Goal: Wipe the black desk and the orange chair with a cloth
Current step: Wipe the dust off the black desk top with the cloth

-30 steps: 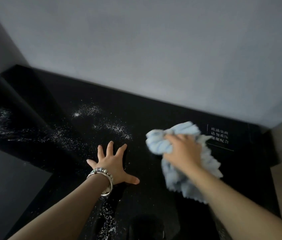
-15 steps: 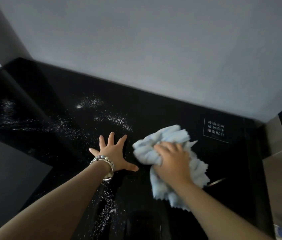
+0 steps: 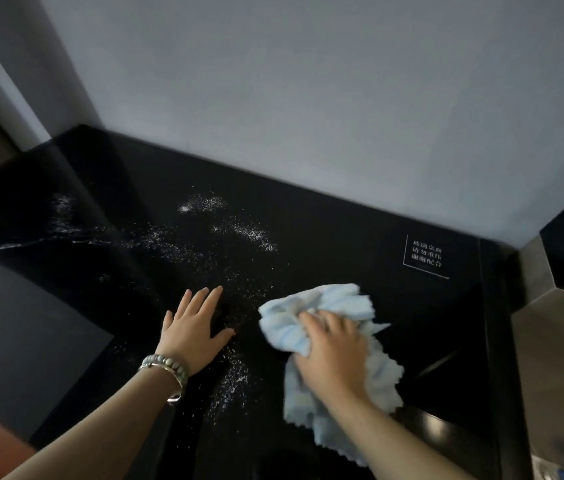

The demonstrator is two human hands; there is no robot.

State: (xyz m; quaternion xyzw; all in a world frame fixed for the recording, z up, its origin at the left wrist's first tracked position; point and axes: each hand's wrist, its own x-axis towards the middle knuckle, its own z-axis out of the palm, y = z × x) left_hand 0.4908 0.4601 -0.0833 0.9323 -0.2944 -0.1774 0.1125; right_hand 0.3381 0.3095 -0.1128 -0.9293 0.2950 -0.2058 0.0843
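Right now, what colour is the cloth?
The cloth is pale blue with faint stripes; the head view shows it.

A: Views?
B: One only. Head-worn, wide angle.
A: Facing?
B: Forward and steeply down onto the black desk [image 3: 343, 237], close in. It looks toward the grey wall [image 3: 308, 98] at the desk's far edge, and the wall fills the upper half.
A: Framing?
B: Left hand [image 3: 194, 327] flat on the desk, low centre-left. Right hand [image 3: 334, 355] gripping the cloth [image 3: 329, 299], low centre-right. Straight edges bow near the borders.
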